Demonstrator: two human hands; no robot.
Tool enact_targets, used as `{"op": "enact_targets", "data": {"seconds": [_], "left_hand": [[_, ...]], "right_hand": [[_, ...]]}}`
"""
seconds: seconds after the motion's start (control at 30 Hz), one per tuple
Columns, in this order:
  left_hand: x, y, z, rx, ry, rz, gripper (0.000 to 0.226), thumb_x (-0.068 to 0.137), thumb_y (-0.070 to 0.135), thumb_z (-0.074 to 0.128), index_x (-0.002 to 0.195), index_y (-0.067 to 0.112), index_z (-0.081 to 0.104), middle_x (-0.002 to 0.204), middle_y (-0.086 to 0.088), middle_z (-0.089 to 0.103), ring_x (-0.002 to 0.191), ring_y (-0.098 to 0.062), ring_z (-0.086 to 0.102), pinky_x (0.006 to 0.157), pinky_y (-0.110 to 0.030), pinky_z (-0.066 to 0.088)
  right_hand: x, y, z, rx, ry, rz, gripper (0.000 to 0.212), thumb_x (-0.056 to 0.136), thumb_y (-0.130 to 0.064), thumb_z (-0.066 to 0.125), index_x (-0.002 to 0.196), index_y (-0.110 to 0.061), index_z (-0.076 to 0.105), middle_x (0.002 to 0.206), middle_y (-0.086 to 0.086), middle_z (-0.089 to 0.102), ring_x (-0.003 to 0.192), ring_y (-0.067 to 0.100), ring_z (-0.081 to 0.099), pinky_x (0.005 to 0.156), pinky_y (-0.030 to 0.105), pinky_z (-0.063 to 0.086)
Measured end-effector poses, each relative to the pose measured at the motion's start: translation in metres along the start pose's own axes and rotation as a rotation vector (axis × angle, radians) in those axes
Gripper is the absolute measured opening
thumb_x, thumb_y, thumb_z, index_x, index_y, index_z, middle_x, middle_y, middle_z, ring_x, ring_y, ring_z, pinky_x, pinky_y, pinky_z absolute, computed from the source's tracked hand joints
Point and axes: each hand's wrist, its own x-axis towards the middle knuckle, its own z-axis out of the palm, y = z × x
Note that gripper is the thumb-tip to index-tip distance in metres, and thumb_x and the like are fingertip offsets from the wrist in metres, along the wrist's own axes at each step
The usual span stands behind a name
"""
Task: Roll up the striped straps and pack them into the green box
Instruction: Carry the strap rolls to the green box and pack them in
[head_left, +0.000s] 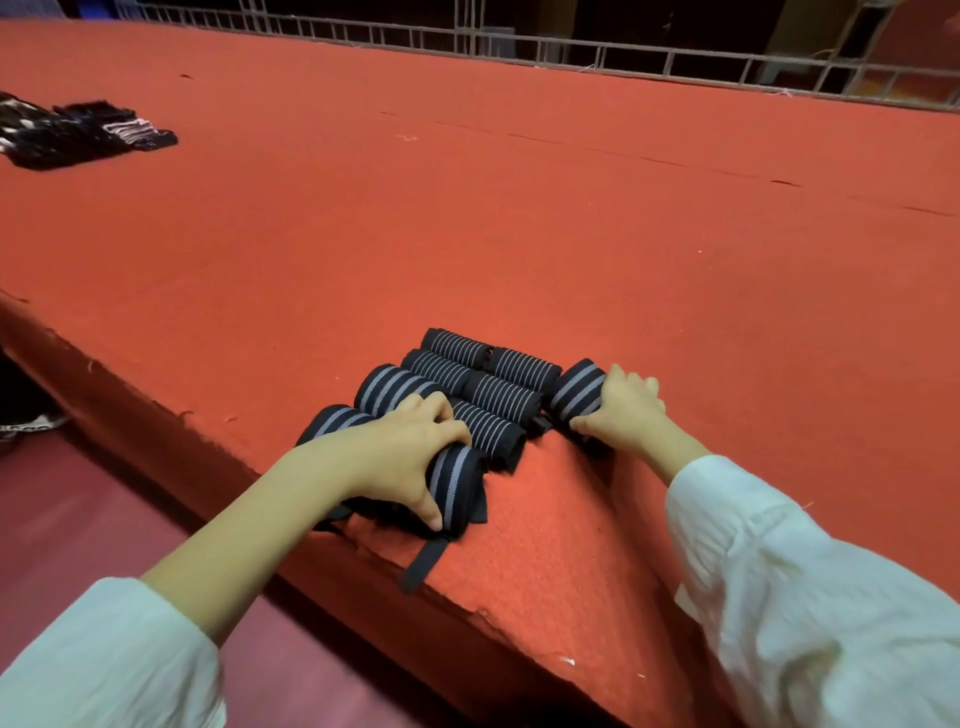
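Both hands (405, 447) grip rolled straps (483, 384) at the cluster's opposite ends.

nine rolled striped straps (501, 397) and one loose heap of straps (78, 135).

Head view looks forward and down, close over the red table (519, 208) edge.

The rolled black straps with grey stripes (501, 397) are ribbed woven cloth, matt; the table (467, 208) wears a coarse, fuzzy red felt, frayed at its edge; the white sleeves (810, 571) are creased fabric
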Motion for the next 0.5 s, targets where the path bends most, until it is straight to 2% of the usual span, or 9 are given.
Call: {"op": "enact_targets", "data": {"seconds": [0.07, 0.13, 0.2, 0.27, 0.33, 0.37, 0.43, 0.5], "left_hand": [[-0.003, 0.003, -0.001, 0.011, -0.011, -0.012, 0.08, 0.063, 0.049, 0.084, 0.127, 0.027, 0.041, 0.118, 0.007, 0.041, 0.108, -0.014, 0.033, 0.096, -0.034, 0.041], [-0.006, 0.006, -0.002, 0.02, -0.003, -0.044, 0.075, 0.064, 0.049, 0.083, 0.121, 0.025, 0.041, 0.101, 0.011, 0.047, 0.102, -0.015, 0.037, 0.089, -0.036, 0.044], [-0.009, 0.008, -0.001, 0.06, 0.052, -0.069, 0.071, 0.064, 0.054, 0.08, 0.114, 0.023, 0.04, 0.094, 0.011, 0.051, 0.096, -0.016, 0.041, 0.083, -0.039, 0.046], [-0.013, 0.006, 0.002, 0.065, 0.136, -0.092, 0.071, 0.063, 0.06, 0.076, 0.111, 0.023, 0.039, 0.094, 0.006, 0.057, 0.093, -0.017, 0.048, 0.081, -0.04, 0.047], [-0.017, 0.006, 0.007, -0.051, 0.239, -0.117, 0.073, 0.063, 0.062, 0.075, 0.114, 0.024, 0.039, 0.092, 0.004, 0.06, 0.092, -0.017, 0.055, 0.08, -0.039, 0.048], [-0.018, 0.01, 0.01, -0.138, 0.293, -0.128, 0.073, 0.063, 0.062, 0.076, 0.115, 0.025, 0.04, 0.092, 0.005, 0.061, 0.09, -0.015, 0.057, 0.079, -0.037, 0.048], [-0.019, 0.022, 0.019, -0.311, 0.402, -0.142, 0.073, 0.062, 0.06, 0.078, 0.115, 0.028, 0.039, 0.092, 0.008, 0.064, 0.087, -0.011, 0.059, 0.078, -0.034, 0.047], [-0.017, 0.038, 0.03, -0.462, 0.503, -0.145, 0.074, 0.061, 0.055, 0.082, 0.115, 0.031, 0.038, 0.099, 0.013, 0.062, 0.092, -0.007, 0.059, 0.081, -0.029, 0.045]], "right_hand": [[-0.005, 0.001, 0.002, 0.047, -0.011, 0.036, 0.072, 0.074, -0.036, 0.077, 0.127, -0.003, 0.041, 0.13, 0.017, 0.042, 0.123, 0.034, 0.036, 0.096, 0.038, 0.038], [-0.01, 0.001, 0.004, 0.119, -0.039, 0.069, 0.076, 0.068, -0.039, 0.081, 0.125, -0.006, 0.043, 0.128, 0.015, 0.041, 0.122, 0.033, 0.037, 0.096, 0.039, 0.038], [-0.018, 0.003, 0.006, 0.229, -0.038, 0.094, 0.078, 0.065, -0.039, 0.083, 0.124, -0.009, 0.042, 0.124, 0.012, 0.044, 0.12, 0.032, 0.037, 0.093, 0.039, 0.038], [-0.03, 0.007, 0.008, 0.35, 0.002, 0.095, 0.076, 0.066, -0.036, 0.083, 0.124, -0.013, 0.039, 0.109, 0.004, 0.048, 0.119, 0.029, 0.035, 0.091, 0.04, 0.036], [-0.045, 0.012, 0.013, 0.488, 0.078, 0.06, 0.073, 0.068, -0.031, 0.082, 0.124, -0.017, 0.037, 0.091, -0.004, 0.043, 0.116, 0.027, 0.032, 0.092, 0.039, 0.033], [-0.053, 0.016, 0.016, 0.568, 0.119, 0.032, 0.072, 0.068, -0.029, 0.083, 0.122, -0.019, 0.037, 0.091, -0.005, 0.042, 0.115, 0.025, 0.032, 0.09, 0.036, 0.032], [-0.069, 0.025, 0.025, 0.743, 0.163, -0.043, 0.072, 0.066, -0.026, 0.086, 0.118, -0.025, 0.035, 0.104, -0.001, 0.046, 0.112, 0.02, 0.03, 0.081, 0.027, 0.027], [-0.083, 0.033, 0.035, 0.858, 0.155, -0.102, 0.082, 0.06, -0.037, 0.087, 0.12, -0.029, 0.033, 0.117, -0.004, 0.047, 0.111, 0.017, 0.029, 0.078, 0.016, 0.028]]}}
